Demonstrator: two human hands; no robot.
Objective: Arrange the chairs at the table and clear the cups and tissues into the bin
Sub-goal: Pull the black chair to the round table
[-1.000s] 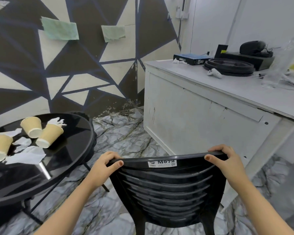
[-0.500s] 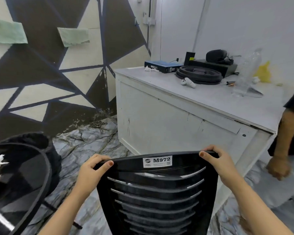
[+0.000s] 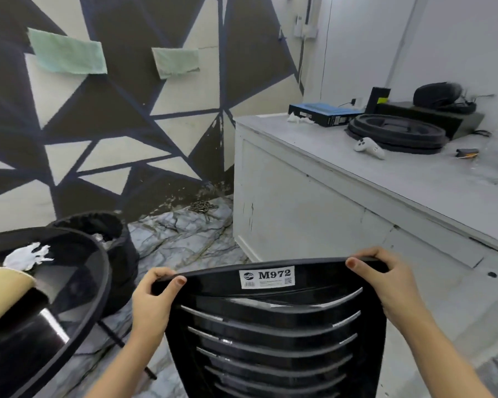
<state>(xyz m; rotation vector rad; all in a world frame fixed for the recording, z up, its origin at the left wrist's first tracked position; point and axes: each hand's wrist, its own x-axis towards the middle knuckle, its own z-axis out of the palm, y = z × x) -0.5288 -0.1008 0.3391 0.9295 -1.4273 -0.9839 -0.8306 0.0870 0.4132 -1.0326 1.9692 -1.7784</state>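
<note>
Head view shows more of the round black table (image 3: 78, 285) at the left than half a second ago, its paper cup (image 3: 5, 291) and tissue (image 3: 26, 257) visible again and the bin (image 3: 98, 225) just behind. Both the left hand (image 3: 151, 303) and right hand (image 3: 385, 282) keep their fingers curled over the top rail of the black chair (image 3: 270, 326), which stands just right of the table. The chair seems to be swinging towards its place; the clearing is not yet begun.

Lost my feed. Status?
Both hands, left and right, grip chair top. Cups, tissue on table. Bin beside it.
</note>
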